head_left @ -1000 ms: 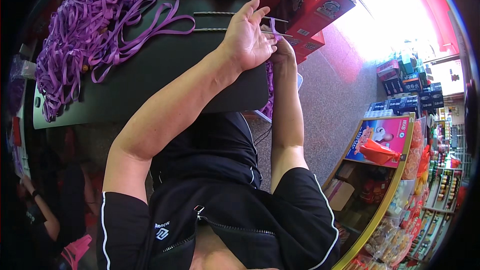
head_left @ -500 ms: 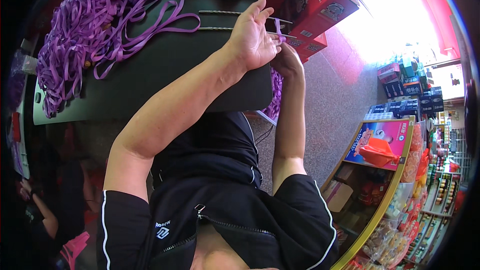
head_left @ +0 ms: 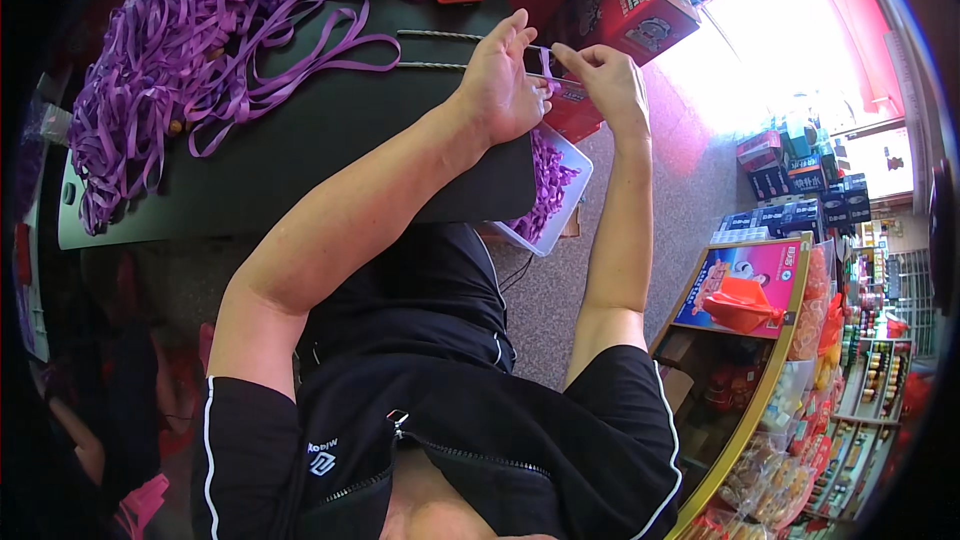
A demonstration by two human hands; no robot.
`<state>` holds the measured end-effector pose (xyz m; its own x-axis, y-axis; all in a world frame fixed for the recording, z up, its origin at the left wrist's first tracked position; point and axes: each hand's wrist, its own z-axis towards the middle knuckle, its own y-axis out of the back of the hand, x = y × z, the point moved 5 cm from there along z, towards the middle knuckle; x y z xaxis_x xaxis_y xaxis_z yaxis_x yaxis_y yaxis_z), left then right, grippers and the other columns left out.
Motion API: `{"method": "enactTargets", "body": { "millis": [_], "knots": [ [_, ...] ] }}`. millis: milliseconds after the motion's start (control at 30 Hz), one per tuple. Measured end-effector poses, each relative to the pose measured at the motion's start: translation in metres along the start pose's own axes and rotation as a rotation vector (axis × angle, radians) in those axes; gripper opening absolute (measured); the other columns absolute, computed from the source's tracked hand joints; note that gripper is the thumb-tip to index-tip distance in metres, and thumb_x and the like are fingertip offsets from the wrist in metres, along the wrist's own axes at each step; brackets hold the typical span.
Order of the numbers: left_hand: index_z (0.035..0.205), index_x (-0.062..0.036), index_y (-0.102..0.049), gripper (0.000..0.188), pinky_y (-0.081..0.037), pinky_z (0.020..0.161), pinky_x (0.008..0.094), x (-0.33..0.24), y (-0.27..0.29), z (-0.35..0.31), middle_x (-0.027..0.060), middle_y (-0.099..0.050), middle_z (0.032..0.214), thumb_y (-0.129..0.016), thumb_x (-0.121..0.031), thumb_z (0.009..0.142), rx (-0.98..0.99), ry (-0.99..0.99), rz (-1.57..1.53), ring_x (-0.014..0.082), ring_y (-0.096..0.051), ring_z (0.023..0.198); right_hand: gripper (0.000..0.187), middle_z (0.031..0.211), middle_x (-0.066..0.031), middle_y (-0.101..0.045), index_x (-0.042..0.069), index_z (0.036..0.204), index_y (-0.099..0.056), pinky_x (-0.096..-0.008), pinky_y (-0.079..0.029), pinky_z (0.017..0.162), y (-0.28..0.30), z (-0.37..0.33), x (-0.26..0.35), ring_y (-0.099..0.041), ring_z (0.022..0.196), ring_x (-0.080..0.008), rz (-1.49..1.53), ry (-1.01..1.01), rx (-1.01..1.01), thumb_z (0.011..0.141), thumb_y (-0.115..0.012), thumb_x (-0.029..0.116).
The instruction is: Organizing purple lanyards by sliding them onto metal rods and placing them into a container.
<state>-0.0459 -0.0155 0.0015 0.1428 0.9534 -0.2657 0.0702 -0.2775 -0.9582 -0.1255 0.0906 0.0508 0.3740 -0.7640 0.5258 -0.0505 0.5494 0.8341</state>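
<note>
Purple ribbon [head_left: 546, 62] spans two metal rods [head_left: 432, 65] by the bench's [head_left: 380, 140] far right edge; likely light, limp, slick: I'd pinch its flat sides. Right hand [head_left: 614, 90]: fingers bunched just beside it. Left hand [head_left: 500, 90]: fingers partly hidden. I can't tell either grip.

Two slim, twisted, silver metal rods [head_left: 432, 65] run nearly parallel, left to right, over the black table [head_left: 260, 185]; a narrow, flat purple ribbon [head_left: 545, 62] bridges them near their right ends.
</note>
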Motion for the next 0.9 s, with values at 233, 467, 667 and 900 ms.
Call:
{"method": "enactTargets", "body": {
  "millis": [233, 467, 667, 900],
  "knots": [
    [0.148, -0.0223, -0.005, 0.082, 0.008, 0.111, 0.0472, 0.003, -0.002, 0.002, 0.0358, 0.014, 0.144, -0.047, -0.057, 0.087, 0.031, 0.009, 0.004, 0.0412, 0.012, 0.139, 0.025, 0.072, -0.0108, -0.068, 0.008, 0.078, -0.072, -0.0355, -0.049, 0.07, -0.016, 0.015, -0.008, -0.066, 0.071, -0.0234, -0.045, 0.046, 0.114, 0.07, -0.069, 0.031],
    [0.148, -0.022, -0.005, 0.082, 0.008, 0.111, 0.0476, 0.001, -0.001, 0.002, 0.0352, 0.014, 0.145, -0.046, -0.058, 0.087, 0.031, 0.002, 0.026, 0.0413, 0.012, 0.139, 0.021, 0.068, -0.0113, -0.066, 0.006, 0.078, -0.072, -0.0331, -0.049, 0.065, -0.023, 0.025, 0.004, -0.065, 0.065, -0.0203, 0.011, 0.069, 0.193, 0.07, -0.068, 0.025],
    [0.148, -0.0197, -0.005, 0.086, 0.009, 0.111, 0.048, 0.001, -0.005, -0.003, 0.0341, 0.011, 0.146, -0.047, -0.06, 0.085, 0.026, -0.006, 0.038, 0.0419, 0.01, 0.139, 0.021, 0.067, -0.0055, -0.065, 0.002, 0.082, -0.072, -0.0268, -0.045, 0.059, -0.029, 0.038, -0.032, -0.057, 0.06, -0.0109, 0.266, 0.046, 0.233, 0.073, -0.069, 0.021],
    [0.148, -0.0168, -0.005, 0.087, 0.01, 0.11, 0.0498, 0.0, 0.0, 0.003, 0.0338, 0.001, 0.147, -0.047, -0.06, 0.085, 0.021, -0.005, 0.081, 0.0431, 0.004, 0.139, 0.02, 0.077, -0.004, -0.066, -0.004, 0.087, -0.07, -0.025, -0.047, 0.064, -0.053, 0.037, -0.066, -0.059, 0.067, -0.0107, 0.492, -0.038, 0.339, 0.08, -0.065, 0.014]
  ]
}}
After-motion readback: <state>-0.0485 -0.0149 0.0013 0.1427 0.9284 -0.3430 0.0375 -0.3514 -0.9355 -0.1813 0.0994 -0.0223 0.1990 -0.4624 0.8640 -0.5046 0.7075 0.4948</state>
